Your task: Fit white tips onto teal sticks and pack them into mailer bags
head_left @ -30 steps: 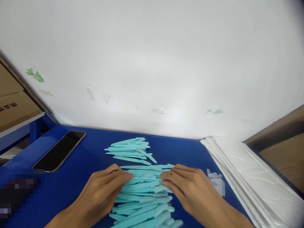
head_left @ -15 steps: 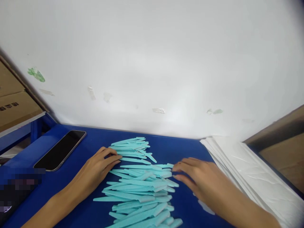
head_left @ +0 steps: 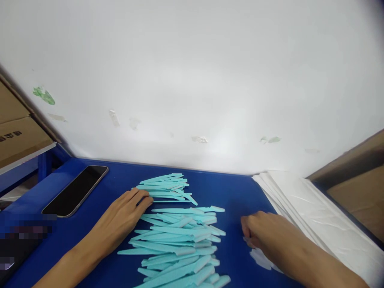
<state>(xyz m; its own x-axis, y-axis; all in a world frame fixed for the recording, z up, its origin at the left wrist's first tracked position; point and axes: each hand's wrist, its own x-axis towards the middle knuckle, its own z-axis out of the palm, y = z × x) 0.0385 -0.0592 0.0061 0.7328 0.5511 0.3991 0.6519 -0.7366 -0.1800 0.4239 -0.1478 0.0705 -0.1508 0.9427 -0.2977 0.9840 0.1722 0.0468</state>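
Light teal eyebrow razors [head_left: 180, 232] lie in a long, overlapping row down the middle of the blue table. A smaller group of the same razors [head_left: 165, 185] lies farther back. At that group's near left side, my left hand [head_left: 132, 204] is closed on the tapered end of one razor [head_left: 171, 201], which shows its thin edge. To the right of the row, my right hand [head_left: 264, 230] is closed, its fingertips pinching a small translucent piece [head_left: 248, 242]. Beneath and beside that hand lie whitish translucent pieces [head_left: 261, 259], partly hidden by it.
A dark-screened phone [head_left: 75, 191] lies on the blue table [head_left: 228, 188] at left. White plastic sheets or bags [head_left: 327, 216] are stacked at right. A white panel [head_left: 192, 80] rises behind the table. Cardboard boxes [head_left: 21, 136] stand at far left.
My right hand has left the razor's right end and moved right and down to the translucent pieces, its fingers closing. The razor at my left hand has turned onto its thin edge.
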